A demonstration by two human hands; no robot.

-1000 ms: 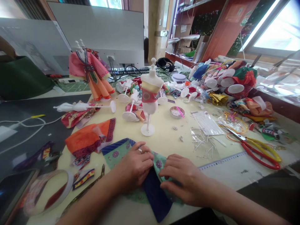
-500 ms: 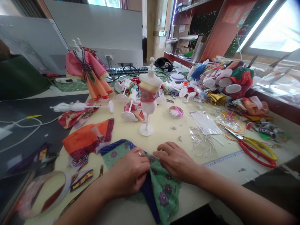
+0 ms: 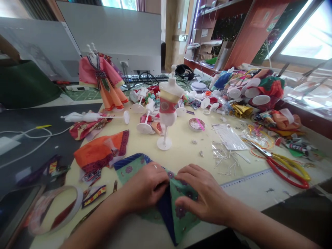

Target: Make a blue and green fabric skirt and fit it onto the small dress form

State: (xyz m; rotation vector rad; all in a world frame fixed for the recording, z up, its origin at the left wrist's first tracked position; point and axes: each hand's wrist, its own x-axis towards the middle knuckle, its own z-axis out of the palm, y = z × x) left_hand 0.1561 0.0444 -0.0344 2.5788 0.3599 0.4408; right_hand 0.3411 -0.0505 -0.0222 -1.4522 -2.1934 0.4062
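A green piece of cloth [image 3: 185,218] with purple flowers and a dark blue striped border lies folded at the table's near edge. My left hand [image 3: 148,185] is closed on the cloth near the middle fold, fingers bunched at the blue border. On the cloth's right half rests my right hand [image 3: 206,193], thumb and fingers spread apart over the fabric. Just beyond the hands stands a small white mannequin [image 3: 168,119], upright on its round base, with a red and cream band around its chest. An orange cloth piece [image 3: 100,149] lies to the left of the green cloth.
Scissors [image 3: 281,166] with red and yellow handles lie at right, by a clear ruler [image 3: 241,178]. A small bowl [image 3: 196,125] is behind them. A tape roll [image 3: 76,204] sits near left. A dressed mannequin [image 3: 102,77] and piled doll stands fill the back.
My right hand has shifted over the cloth's right half, its thumb now spread from the fingers. My left hand keeps its hold. The camera view has turned slightly left.
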